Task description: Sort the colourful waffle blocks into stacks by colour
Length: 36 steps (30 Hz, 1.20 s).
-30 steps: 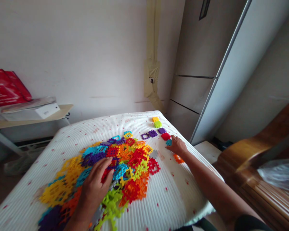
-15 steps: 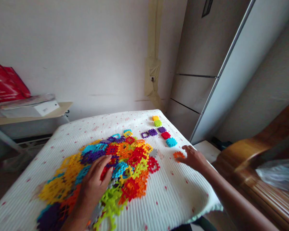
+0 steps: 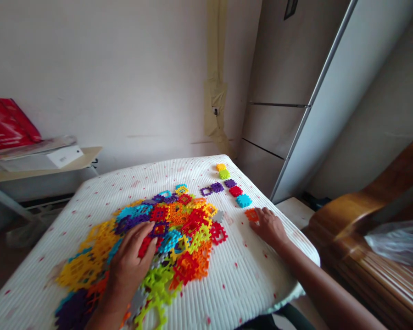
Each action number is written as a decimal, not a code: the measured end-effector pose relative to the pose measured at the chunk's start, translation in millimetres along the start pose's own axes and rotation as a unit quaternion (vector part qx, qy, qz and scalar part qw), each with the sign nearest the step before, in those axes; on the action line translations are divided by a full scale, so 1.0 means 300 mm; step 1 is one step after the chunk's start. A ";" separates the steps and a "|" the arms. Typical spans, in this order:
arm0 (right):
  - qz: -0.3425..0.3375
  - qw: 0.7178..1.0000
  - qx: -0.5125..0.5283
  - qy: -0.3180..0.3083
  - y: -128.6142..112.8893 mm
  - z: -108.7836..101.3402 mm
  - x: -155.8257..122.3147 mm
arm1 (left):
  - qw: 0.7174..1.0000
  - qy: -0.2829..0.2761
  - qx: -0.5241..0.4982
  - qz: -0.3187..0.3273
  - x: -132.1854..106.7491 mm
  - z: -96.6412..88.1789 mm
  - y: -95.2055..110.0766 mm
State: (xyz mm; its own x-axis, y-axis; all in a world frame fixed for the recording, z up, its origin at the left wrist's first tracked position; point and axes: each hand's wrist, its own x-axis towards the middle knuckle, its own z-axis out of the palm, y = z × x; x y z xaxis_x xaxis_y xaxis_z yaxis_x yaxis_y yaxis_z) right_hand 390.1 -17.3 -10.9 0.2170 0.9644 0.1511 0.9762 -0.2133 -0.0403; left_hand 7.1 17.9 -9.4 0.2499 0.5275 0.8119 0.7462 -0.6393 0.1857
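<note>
A heap of interlocking plastic lattice tiles (image 3: pixel 179 238) in many colours covers the middle of a white ribbed quilted mat (image 3: pixel 241 279). My left hand (image 3: pixel 129 268) lies on the heap's near side, fingers spread over the tiles. Beyond the heap, small tiles form a line: yellow (image 3: pixel 220 167), green (image 3: pixel 224 174), several purple (image 3: pixel 217 187), red (image 3: pixel 236 191) and blue (image 3: pixel 243 200). My right hand (image 3: pixel 269 227) rests on the mat, its fingertips against an orange tile (image 3: pixel 251 215) just beyond the blue one. Neither hand visibly grips anything.
The mat's right edge curves close beyond my right hand, with a wooden furniture piece (image 3: pixel 361 229) and a clear plastic bag (image 3: pixel 399 243) further right. A shelf (image 3: pixel 44 165) holding a red bag (image 3: pixel 7 123) and a white box (image 3: pixel 65 156) stands at left.
My right hand has moved left from beside the blue tile's row onto the orange tile, which has slid up and left, closer to the blue tile. My left hand stays on the heap.
</note>
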 end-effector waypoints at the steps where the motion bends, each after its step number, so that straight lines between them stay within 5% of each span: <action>1: 0.002 1.000 -0.002 0.002 -0.001 0.001 0.003 | 1.000 0.002 -0.001 -0.003 0.002 -0.002 0.001; 14: -0.053 0.991 0.003 0.122 0.041 0.068 -0.001 | 0.996 0.023 0.031 -0.085 -0.002 -0.080 -0.036; 18: -0.153 0.957 0.053 0.241 0.021 0.054 -0.004 | 0.993 0.040 0.030 -0.104 0.001 -0.106 -0.054; 21: -0.251 0.920 0.141 0.266 -0.056 0.045 0.000 | 0.993 0.043 0.020 -0.109 -0.001 -0.114 -0.051; 24: -0.335 0.886 0.214 0.238 -0.182 0.034 0.006 | 0.995 -0.008 0.002 -0.095 -0.002 -0.102 -0.017; 29: -0.410 0.845 0.268 0.215 -0.387 0.014 0.037 | 0.981 -0.181 0.018 -0.059 0.000 -0.047 0.059; 36: -0.397 0.873 0.245 0.141 -0.486 0.077 0.110 | 0.964 -0.239 0.068 -0.091 -0.014 -0.016 0.069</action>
State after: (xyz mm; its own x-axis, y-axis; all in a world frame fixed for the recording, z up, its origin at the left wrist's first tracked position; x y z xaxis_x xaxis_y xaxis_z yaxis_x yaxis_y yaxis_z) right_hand 254.8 49.2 -22.8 -0.4658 0.6866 0.5582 0.7148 0.6638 -0.2200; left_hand 18.6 -0.4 -6.4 0.3395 0.8422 0.4190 0.8706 -0.4500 0.1991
